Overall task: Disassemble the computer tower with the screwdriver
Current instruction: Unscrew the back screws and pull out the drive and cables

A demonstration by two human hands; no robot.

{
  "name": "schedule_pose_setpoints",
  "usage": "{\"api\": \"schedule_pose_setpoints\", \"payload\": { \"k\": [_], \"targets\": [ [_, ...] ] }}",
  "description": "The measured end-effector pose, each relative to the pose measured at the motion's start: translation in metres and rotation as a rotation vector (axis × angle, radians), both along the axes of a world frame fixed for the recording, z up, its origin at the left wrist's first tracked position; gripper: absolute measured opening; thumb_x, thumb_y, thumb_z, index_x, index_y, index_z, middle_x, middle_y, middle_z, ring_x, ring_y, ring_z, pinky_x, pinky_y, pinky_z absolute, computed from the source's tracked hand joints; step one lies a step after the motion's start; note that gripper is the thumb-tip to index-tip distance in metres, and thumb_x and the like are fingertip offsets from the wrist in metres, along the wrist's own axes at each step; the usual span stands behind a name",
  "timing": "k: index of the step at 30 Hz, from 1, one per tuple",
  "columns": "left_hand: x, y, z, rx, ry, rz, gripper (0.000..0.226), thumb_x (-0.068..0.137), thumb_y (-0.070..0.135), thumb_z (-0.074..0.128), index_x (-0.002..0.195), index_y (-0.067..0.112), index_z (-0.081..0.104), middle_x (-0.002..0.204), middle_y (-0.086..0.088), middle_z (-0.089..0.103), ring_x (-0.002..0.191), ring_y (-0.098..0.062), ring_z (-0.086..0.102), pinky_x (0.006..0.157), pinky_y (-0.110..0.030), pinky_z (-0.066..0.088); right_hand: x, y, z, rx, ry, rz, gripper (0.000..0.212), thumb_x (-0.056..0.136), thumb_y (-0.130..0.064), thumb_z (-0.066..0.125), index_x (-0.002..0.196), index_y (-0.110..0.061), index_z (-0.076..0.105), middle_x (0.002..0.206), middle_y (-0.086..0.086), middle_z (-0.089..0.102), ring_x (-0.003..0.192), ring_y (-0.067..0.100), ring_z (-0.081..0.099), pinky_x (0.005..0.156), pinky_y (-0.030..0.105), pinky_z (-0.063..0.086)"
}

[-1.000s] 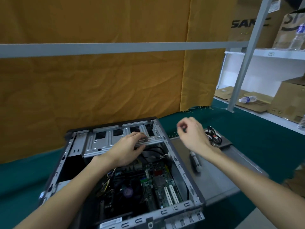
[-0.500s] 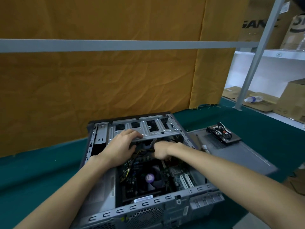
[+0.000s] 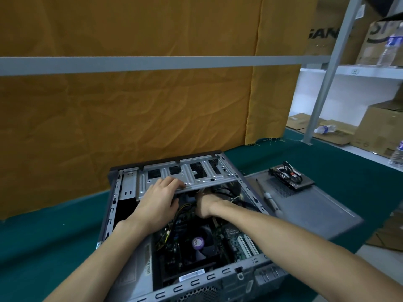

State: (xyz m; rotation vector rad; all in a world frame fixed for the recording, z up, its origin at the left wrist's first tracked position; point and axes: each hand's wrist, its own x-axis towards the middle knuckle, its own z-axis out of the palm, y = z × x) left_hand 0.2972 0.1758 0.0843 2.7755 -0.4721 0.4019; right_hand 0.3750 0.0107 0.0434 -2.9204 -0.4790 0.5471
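Lying on its side on the green table cover, computer tower open, motherboard and fan exposed. Left hand rests flat on drive cage, fingers straight. Right hand reaches under cage among cables; grip hidden, cannot tell. Screwdriver lies on removed side panel just right of tower, beside a detached drive.
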Motion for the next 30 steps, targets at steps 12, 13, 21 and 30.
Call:
{"api": "schedule_pose_setpoints", "payload": {
  "k": [12,13,21,30],
  "targets": [
    [0.000,0.000,0.001,-0.032,0.002,-0.007,0.039,0.093,0.013,0.058,0.129,0.026,0.055,0.130,0.008,0.053,0.122,-0.017,0.047,0.104,-0.035,0.042,-0.004,0.003,-0.005,-0.033,-0.041,0.062,0.023,0.093,-0.007,0.051,0.108,-0.003,0.067,0.107,0.017,0.070,0.097,0.028,0.070,0.067,0.029,0.049],
    [0.000,0.000,0.001,-0.033,0.000,-0.006,0.039,0.093,0.013,0.058,0.129,0.027,0.055,0.131,0.009,0.053,0.123,-0.017,0.046,0.104,-0.034,0.041,-0.002,0.002,-0.005,-0.013,-0.036,0.052,0.023,0.093,-0.007,0.052,0.109,-0.002,0.067,0.109,0.018,0.069,0.099,0.029,0.070,0.068,0.029,0.049],
    [0.000,0.005,-0.002,-0.061,0.013,0.055,0.043,0.093,0.010,0.055,0.127,0.036,0.054,0.135,0.009,0.048,0.131,-0.019,0.040,0.107,-0.039,0.035,-0.005,0.003,-0.006,-0.005,-0.079,0.002,0.026,0.090,-0.006,0.054,0.112,-0.001,0.067,0.119,0.021,0.068,0.109,0.033,0.068,0.082,0.031,0.053],
    [0.002,0.005,-0.002,-0.011,0.005,0.074,0.042,0.093,0.016,0.056,0.129,0.037,0.050,0.133,0.009,0.046,0.125,-0.020,0.042,0.102,-0.036,0.036,0.002,-0.001,-0.004,0.023,-0.063,0.008,0.036,0.096,-0.014,0.055,0.126,0.003,0.062,0.131,0.024,0.062,0.118,0.033,0.064,0.090,0.032,0.052]
  ]
}}
